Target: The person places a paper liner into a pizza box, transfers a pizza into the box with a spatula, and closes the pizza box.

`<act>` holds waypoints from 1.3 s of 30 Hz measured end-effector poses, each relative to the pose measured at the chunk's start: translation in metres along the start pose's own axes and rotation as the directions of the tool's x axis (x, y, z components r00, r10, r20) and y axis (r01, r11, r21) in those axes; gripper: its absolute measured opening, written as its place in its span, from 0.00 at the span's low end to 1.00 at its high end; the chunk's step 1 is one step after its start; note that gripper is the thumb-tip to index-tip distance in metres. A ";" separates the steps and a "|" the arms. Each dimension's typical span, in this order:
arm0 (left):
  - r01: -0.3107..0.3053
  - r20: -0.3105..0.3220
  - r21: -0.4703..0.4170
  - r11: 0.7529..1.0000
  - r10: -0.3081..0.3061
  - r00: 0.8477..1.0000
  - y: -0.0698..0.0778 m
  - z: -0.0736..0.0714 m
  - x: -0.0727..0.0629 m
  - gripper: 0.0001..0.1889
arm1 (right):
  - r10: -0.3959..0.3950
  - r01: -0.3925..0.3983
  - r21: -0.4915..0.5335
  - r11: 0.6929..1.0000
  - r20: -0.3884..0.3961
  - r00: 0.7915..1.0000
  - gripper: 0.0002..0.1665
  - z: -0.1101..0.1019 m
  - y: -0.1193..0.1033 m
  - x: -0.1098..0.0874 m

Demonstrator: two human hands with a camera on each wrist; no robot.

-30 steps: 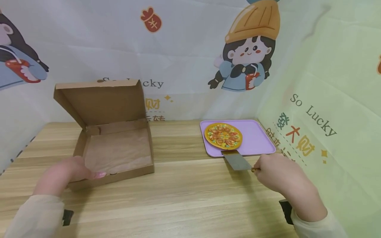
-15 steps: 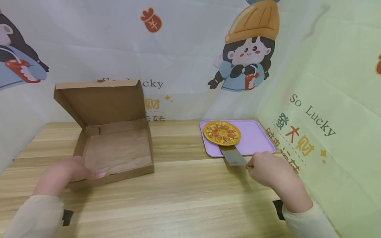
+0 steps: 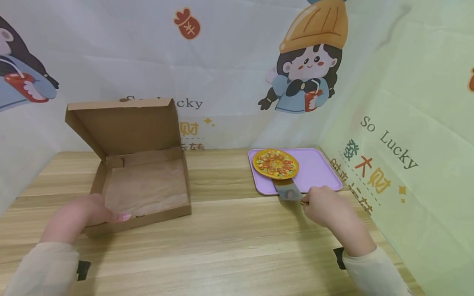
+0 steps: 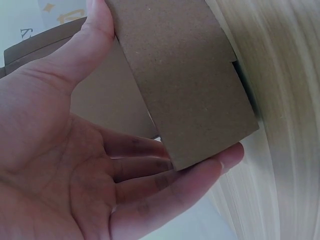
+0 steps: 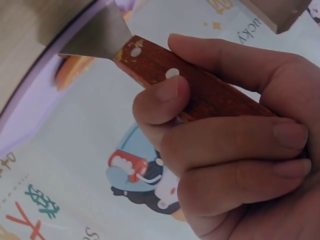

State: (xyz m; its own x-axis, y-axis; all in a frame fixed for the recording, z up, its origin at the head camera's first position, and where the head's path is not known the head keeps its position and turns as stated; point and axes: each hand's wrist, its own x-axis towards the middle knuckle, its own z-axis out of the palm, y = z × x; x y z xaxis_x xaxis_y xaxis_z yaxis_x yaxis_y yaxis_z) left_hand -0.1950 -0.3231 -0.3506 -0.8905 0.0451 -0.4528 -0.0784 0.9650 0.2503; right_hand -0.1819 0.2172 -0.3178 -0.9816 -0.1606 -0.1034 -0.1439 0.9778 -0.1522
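Note:
On the right, my right hand (image 3: 324,207) grips a spatula whose metal blade (image 3: 286,191) reaches over the tray's front edge and under the near side of a round pizza (image 3: 275,164). The pizza lies at the left end of a lilac tray (image 3: 318,170). Fingers curl round the spatula's riveted wooden handle (image 5: 200,92) in the right wrist view. At the left, my left hand (image 3: 87,211) holds the front left corner of an open cardboard pizza box (image 3: 163,213). The left wrist view has thumb and fingers about the box's wall (image 4: 185,85).
The box lid (image 3: 129,127) stands raised, leaning back toward the printed cloth backdrop (image 3: 229,74). Brown paper (image 3: 148,183) lines the box. Between box and tray runs the wooden tabletop (image 3: 222,222). A second cloth (image 3: 426,123) hangs along the right side.
My right hand has pushed the spatula forward and left, its blade sliding under the pizza. The pizza has shifted slightly back on the tray. My left hand stays at the box.

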 end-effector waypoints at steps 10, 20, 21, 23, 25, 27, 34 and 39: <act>-0.008 -0.009 0.005 1.000 0.008 1.000 -0.001 0.001 0.002 0.69 | 0.040 -0.040 0.027 0.999 0.008 0.999 0.09 0.011 -0.001 0.021; -0.002 -0.006 0.005 1.000 0.002 1.000 -0.002 0.001 0.003 0.68 | 0.037 -0.036 0.005 0.999 -0.013 0.999 0.07 0.016 -0.004 0.037; -0.003 -0.005 0.007 1.000 0.003 1.000 -0.002 0.001 0.003 0.68 | 0.027 -0.027 0.001 1.000 -0.018 0.999 0.08 0.017 -0.004 0.038; -0.004 -0.004 0.010 1.000 0.004 1.000 -0.002 0.001 0.003 0.68 | 0.021 -0.021 -0.003 1.000 -0.024 0.999 0.08 0.018 -0.004 0.040; -0.003 -0.004 0.015 1.000 0.003 1.000 -0.002 0.001 0.002 0.69 | 0.019 -0.019 0.002 1.000 -0.022 1.000 0.08 0.019 -0.005 0.042; -0.002 -0.002 0.018 1.000 0.002 1.000 -0.002 0.001 0.002 0.69 | 0.028 -0.028 0.005 1.000 -0.015 0.999 0.07 0.020 -0.007 0.045; 0.003 -0.004 0.016 1.000 -0.003 1.000 -0.002 0.001 0.002 0.70 | 0.047 -0.048 -0.008 0.999 -0.025 0.999 0.05 0.025 -0.010 0.053; 0.002 -0.008 0.020 1.000 -0.002 1.000 -0.002 0.001 0.001 0.70 | 0.049 -0.050 -0.010 0.999 -0.043 0.998 0.04 0.029 -0.009 0.060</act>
State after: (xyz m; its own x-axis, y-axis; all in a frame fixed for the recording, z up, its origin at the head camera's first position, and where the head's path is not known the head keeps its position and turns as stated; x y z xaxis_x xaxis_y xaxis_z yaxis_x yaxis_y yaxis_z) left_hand -0.1958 -0.3244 -0.3522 -0.8938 0.0411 -0.4465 -0.0712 0.9701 0.2319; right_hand -0.2356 0.1946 -0.3507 -0.9920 -0.1064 -0.0686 -0.0962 0.9859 -0.1371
